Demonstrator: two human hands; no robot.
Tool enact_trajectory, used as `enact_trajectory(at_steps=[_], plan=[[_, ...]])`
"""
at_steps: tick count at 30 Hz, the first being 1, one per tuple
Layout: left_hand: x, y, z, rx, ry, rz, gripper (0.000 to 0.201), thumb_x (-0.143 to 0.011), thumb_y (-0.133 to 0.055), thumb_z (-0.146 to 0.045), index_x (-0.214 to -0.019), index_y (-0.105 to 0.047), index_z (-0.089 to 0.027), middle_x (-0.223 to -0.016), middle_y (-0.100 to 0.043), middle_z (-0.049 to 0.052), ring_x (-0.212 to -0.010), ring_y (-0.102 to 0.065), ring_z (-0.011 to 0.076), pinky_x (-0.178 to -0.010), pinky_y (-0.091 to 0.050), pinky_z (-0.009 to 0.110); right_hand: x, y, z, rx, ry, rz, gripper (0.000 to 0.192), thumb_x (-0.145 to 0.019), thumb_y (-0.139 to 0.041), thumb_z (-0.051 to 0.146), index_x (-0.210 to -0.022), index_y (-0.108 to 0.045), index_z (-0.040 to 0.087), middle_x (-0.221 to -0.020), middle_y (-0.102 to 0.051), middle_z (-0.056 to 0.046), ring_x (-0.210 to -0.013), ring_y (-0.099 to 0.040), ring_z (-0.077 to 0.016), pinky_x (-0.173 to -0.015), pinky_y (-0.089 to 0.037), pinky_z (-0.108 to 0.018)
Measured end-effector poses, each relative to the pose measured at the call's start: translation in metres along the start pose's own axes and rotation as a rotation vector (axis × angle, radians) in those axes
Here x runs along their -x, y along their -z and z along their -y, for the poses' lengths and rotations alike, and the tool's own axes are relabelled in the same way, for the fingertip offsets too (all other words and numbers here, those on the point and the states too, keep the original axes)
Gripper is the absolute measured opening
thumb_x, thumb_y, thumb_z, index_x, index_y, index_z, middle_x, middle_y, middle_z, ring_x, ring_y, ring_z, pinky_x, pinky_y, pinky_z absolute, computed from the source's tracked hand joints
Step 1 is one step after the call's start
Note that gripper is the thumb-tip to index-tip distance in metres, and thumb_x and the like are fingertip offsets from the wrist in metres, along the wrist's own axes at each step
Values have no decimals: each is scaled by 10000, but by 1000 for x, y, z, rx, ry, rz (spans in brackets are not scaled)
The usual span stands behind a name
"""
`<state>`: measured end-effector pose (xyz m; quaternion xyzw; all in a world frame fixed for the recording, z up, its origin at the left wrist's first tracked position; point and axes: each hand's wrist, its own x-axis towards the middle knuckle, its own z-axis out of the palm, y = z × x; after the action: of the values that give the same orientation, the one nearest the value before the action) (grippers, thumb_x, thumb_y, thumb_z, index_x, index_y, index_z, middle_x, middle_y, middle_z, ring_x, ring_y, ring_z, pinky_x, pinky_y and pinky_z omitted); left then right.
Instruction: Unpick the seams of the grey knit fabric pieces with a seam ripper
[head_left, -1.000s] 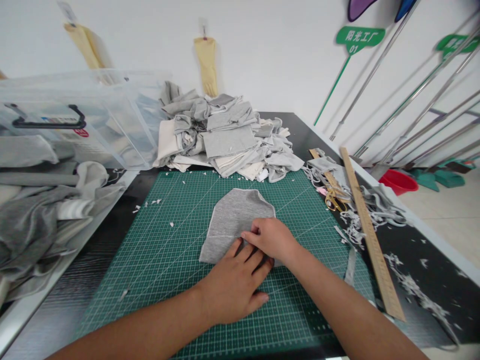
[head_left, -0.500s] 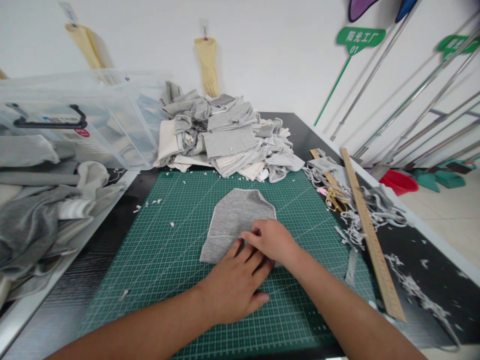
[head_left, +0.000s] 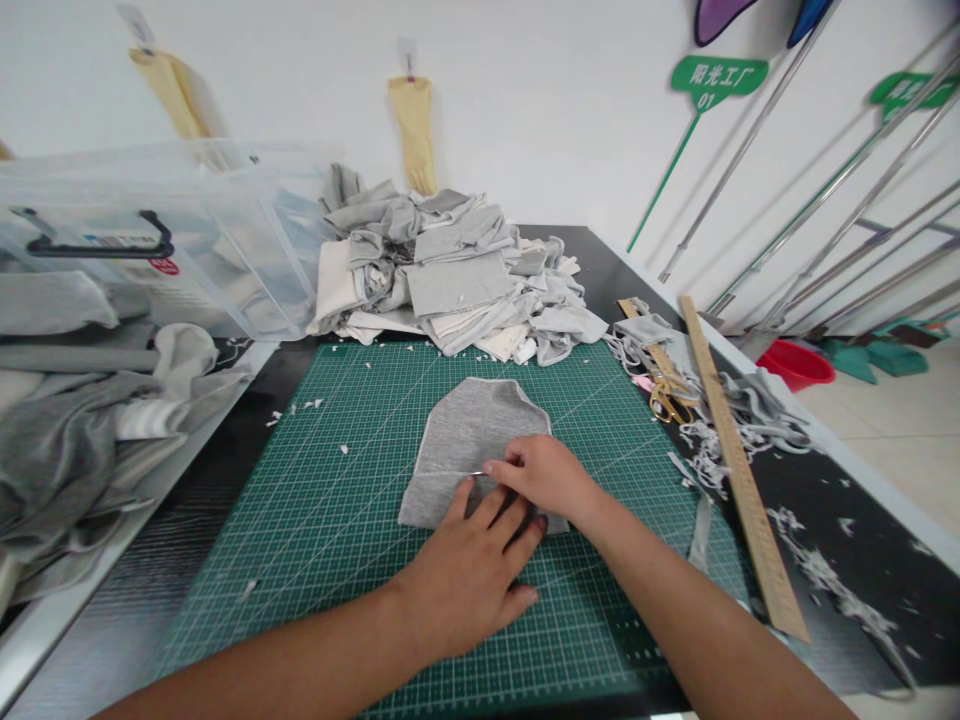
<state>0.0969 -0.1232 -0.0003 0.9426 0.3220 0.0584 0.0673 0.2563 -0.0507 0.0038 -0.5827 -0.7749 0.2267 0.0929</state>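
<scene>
Centrally on mat (head_left: 315,520): grey cloth (head_left: 469,430), soft, light, limp. Left hand (head_left: 469,570) flat, open, pinning near edge at 6 o'clock. Right hand (head_left: 547,475) pinching thin tool at seam. Best held flat near edges.

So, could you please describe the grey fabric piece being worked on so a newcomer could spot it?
Find the green cutting mat. At its middle lies the grey fabric piece, flat, under the left hand and right hand. Unlike the heaped fabric pile behind, it lies alone.
</scene>
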Motion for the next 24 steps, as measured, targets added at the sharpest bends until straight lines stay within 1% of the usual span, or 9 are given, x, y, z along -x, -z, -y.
enact_trajectory(at_steps=[5, 8, 17, 24], plan=[[0, 1, 1, -3, -13, -2, 589, -905, -325, -555, -1393, -339, -227, -1437, -329, 89, -1345, -191, 326, -1064, -166, 564, -1, 0, 0, 8, 7, 9, 415, -827, -493, 531, -653, -649, 188, -611, -629, -9, -558, -518, -116, -513, -291, -236], [0, 1, 1, -3, -18, -2, 590, -904, -328, -555, -1394, -339, -226, -1424, -346, 89, -1338, -201, 327, -1063, -164, 563, -1, 0, 1, 11, 4, 13, 411, -827, -492, 534, -673, -657, 191, -635, -641, -15, -574, -530, -121, -521, -300, -236], [-1, 2, 2, 14, -17, 13, 593, -901, -320, -560, -1400, -321, -239, -1404, -366, 80, -1319, -239, 327, -1063, -168, 565, 0, -3, 5, 63, -9, -32, 411, -826, -485, 548, -705, -667, 200, -678, -661, -27, -601, -552, -135, -521, -300, -245], [-1, 2, 2, 10, -20, 6, 592, -895, -347, -555, -1392, -335, -233, -1410, -359, 86, -1323, -235, 328, -1069, -165, 561, 1, -4, 9, 125, -45, -24, 407, -823, -492, 555, -731, -680, 206, -693, -671, -35, -612, -566, -149, -530, -311, -258]])
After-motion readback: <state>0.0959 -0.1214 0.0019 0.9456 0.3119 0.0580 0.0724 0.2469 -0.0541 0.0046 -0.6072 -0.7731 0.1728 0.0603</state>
